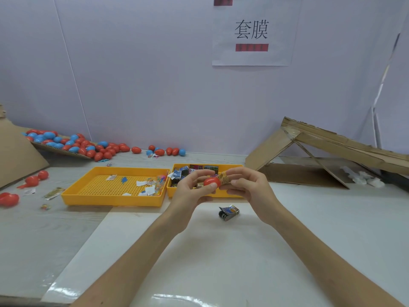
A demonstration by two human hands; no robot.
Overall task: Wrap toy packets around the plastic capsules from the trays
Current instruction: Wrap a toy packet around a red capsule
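Both hands meet just in front of the packet tray [232, 166], the yellow tray holding a jumble of printed toy packets. Between them sits one red capsule [211, 181], raised off the bench [309, 218] and level with that tray's near wall. The left hand [191, 190] has its grip closed on the capsule, thumb and fingertips pinching its left end, which likely steadies it and leaves the other end free to take the wrap. The right hand [245, 185] has its grip closed on a tan packet [224, 178], fingers curled round it where it sits over the capsule's right end. The packet appears to be part-way on, though the fingers hide how far it reaches. Working this close to the tray probably keeps the next packet within easy reach. The capsule is egg-shaped, glossy, plain red plastic, and the packet is a small crinkled band, tan with fine dark print. Nearer the person than the tray, a folded dark-and-blue packet [229, 212] lies alone on the bench. Just left of the tray is a second yellow tray [110, 201] with paper scraps and small colourful bits on its perforated floor. Far to the left and beyond the tray, red and blue capsules [73, 144] spill from a cardboard sheet [53, 150].
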